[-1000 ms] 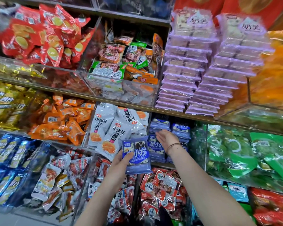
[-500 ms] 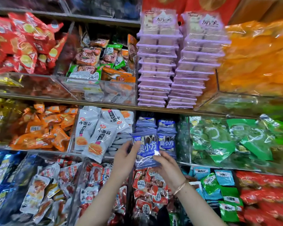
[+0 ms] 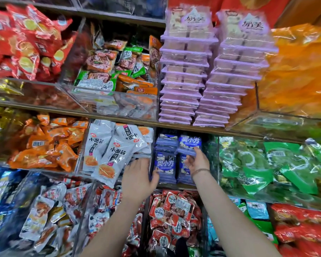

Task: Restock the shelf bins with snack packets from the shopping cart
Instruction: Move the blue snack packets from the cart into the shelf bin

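Closest in, both forearms reach up over the red packets point(image 3: 174, 210). The left hand point(image 3: 137, 179) is flat-ish, fingers mostly straight. Its thumb is pressed on the left edge of the front blue packet point(image 3: 165, 165), not wrapped round anything. The right hand point(image 3: 197, 161), bracelet point(image 3: 200, 171) on the wrist, has its fingertips up at the bottom edge of an upper blue packet point(image 3: 189, 144). Honestly can't tell if it's pinching or just touching. The blue ones sit in a narrow middle-shelf bin point(image 3: 174, 184), between white packets point(image 3: 107, 154) and green packets point(image 3: 258, 164). On the shelf above are stacked purple trays point(image 3: 183, 89).
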